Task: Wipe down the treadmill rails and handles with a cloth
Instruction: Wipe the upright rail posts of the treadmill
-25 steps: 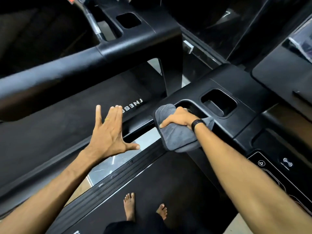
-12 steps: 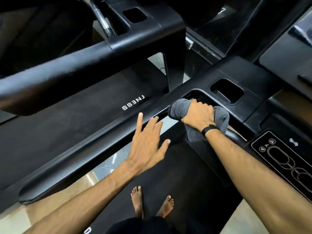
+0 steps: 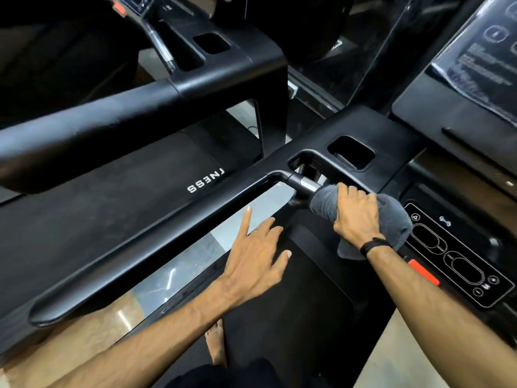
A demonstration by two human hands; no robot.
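From the head camera we see our right hand (image 3: 356,217) with fingers clenched round a soft, ribbed grey cloth (image 3: 324,203), wrapped on the smooth chrome handle (image 3: 306,184) beside the console. The handle's long axis runs from upper left to lower right. Our left hand (image 3: 256,260) hovers, fingers spread and released, below the matte black rail (image 3: 156,242).

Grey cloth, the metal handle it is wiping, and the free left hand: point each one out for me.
Grey cloth (image 3: 324,204): head view, on the bunched folds left of the knuckles.
Metal handle (image 3: 309,184): head view, on the bare shiny stretch beside the cloth.
Left hand (image 3: 256,260): head view, on the back of the hand.
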